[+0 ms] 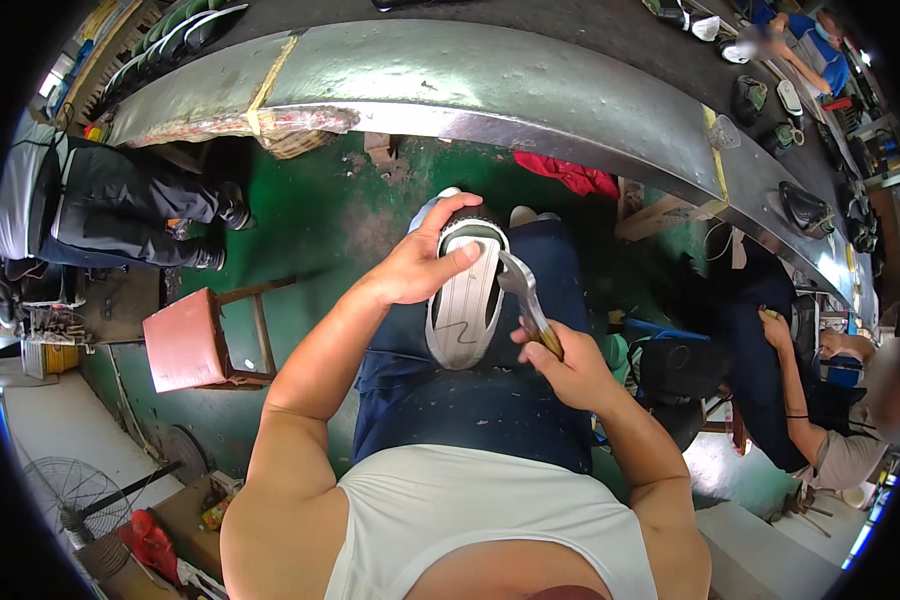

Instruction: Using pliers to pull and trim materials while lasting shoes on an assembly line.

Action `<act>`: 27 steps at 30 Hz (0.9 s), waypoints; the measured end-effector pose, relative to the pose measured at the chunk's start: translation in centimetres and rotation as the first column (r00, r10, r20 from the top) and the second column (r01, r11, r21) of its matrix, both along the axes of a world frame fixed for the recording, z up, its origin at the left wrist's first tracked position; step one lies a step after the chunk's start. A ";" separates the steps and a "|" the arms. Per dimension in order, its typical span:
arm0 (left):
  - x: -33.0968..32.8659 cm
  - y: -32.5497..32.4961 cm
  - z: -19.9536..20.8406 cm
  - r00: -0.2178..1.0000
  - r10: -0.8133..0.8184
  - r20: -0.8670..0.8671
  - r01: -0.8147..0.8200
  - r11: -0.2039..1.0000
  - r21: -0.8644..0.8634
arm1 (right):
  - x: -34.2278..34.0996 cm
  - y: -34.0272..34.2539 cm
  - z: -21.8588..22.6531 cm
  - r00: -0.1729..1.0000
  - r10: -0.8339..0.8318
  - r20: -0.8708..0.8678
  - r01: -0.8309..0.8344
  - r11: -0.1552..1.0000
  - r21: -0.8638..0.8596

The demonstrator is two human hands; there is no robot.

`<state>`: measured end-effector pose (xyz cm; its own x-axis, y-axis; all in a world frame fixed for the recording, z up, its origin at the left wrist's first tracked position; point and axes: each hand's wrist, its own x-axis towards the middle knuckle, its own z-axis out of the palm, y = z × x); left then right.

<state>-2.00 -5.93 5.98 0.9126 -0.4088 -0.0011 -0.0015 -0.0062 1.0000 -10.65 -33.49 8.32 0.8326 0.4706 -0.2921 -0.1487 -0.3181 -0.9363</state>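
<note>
On my lap lies a shoe [462, 310] with its pale sole turned up and a dark pen-like mark near the end closest to me. My left hand [420, 262] grips it at the far end, the thumb pressed on the sole and the fingers round the dark edge. In my right hand [576, 372] is a hammer [526, 297] with a curved metal head and a yellowish handle, the fingers wrapped round it. Its head is at the right edge of the sole; whether the two touch I cannot tell.
A long metal-edged bench [400, 85] curves across in front, with several shoes [806, 208] at its right. A pink-seated chair [185, 340] and a fan [70, 500] stand left. One person [120, 190] is at the left, another [820, 400] at the right. Red cloth [570, 174] hangs under the bench.
</note>
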 end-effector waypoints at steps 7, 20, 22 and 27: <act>-1.2 1.1 -0.2 0.998 0.032 0.058 -0.033 0.999 0.015 | 2.3 3.5 1.1 0.960 0.100 -0.262 0.008 0.924 0.382; 0.5 1.7 -4.7 0.951 0.307 0.022 -0.302 0.945 -0.126 | 6.7 6.1 -9.3 0.711 0.004 0.703 0.093 0.991 -0.099; 1.6 2.0 -6.2 0.932 0.342 -0.117 -0.356 0.923 -0.143 | 7.6 7.0 -11.4 0.724 0.002 0.690 0.097 0.990 -0.105; 1.9 2.9 -7.1 0.866 0.399 -0.303 -0.477 0.841 -0.256 | 8.8 5.4 -5.3 0.943 0.229 0.242 -0.175 0.958 -0.226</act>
<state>-0.11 -2.98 -1.15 0.9848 0.0199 -0.1725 0.1539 0.3606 0.9199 -1.83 -28.13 3.03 0.7852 0.5922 -0.1807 0.1808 -0.4985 -0.8478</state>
